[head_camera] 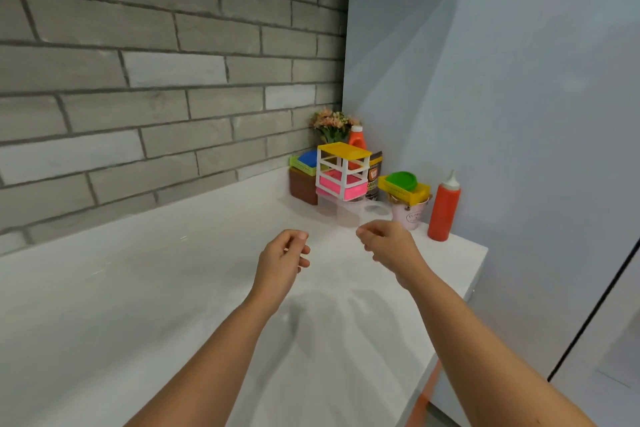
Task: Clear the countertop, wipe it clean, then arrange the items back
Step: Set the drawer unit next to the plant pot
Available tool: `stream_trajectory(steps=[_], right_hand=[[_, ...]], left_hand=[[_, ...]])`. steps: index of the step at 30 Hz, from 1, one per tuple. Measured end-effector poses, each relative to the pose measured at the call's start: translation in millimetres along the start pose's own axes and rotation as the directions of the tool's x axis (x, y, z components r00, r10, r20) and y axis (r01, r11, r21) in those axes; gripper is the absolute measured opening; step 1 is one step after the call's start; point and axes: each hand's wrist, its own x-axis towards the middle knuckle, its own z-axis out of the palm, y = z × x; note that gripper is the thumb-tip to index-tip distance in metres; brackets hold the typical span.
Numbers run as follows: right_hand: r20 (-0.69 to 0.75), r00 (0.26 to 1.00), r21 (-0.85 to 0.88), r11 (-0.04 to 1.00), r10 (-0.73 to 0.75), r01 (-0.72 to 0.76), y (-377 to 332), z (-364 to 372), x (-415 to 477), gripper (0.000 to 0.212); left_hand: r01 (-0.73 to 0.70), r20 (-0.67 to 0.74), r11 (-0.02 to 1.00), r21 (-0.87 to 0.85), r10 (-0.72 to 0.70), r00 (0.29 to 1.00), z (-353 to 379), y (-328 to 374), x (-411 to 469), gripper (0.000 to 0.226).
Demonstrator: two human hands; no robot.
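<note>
Both hands empty, fingers loosely curled, above the counter [173, 288].
Left hand [282, 262] and right hand [389, 246] hover just before the rack [343, 172]; it looks light, rigid plastic, best held by its white side frames.

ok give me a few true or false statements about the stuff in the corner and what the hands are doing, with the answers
1. The red squeeze bottle stands upright near the counter's right edge. True.
2. The left hand is holding a cloth. False: it holds nothing, its fingers loosely curled above the white countertop.
3. A green lid sits in the yellow basket on top of the pink bucket. True.
4. The small shelf rack has a blue top. False: its top is yellow, with pink tiers below.
5. The right hand grips the squeeze bottle. False: it is empty and apart from the bottle.
</note>
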Motion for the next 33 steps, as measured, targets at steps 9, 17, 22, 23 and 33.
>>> stream_trajectory(steps=[9, 17, 22, 23, 33], right_hand=[[-0.038, 0.997, 0.023, 0.997, -0.069, 0.07, 8, -26, 132, 0.027], [-0.049, 0.996, 0.057, 0.995, -0.079, 0.082, 16, -41, 226, 0.034], [-0.024, 0.998, 0.119, 0.991, -0.061, 0.063, 24, -35, 262, 0.042], [-0.016, 0.998, 0.123, 0.991, -0.056, 0.057, 27, -32, 269, 0.047], [0.11, 0.994, 0.248, 0.969, -0.014, -0.014, 24, -24, 297, 0.056]], left_hand=[[0.046, -0.109, 0.999, 0.001, -0.046, 0.993, 55, -6, 88, 0.016], [0.086, -0.177, 0.996, -0.037, -0.091, 0.98, 111, -2, 145, 0.017], [0.101, -0.188, 0.995, -0.011, -0.101, 0.977, 131, 7, 170, 0.017], [0.105, -0.187, 0.994, -0.007, -0.105, 0.977, 134, 8, 174, 0.016], [0.11, -0.182, 0.993, -0.03, -0.114, 0.977, 164, 14, 220, 0.047]])
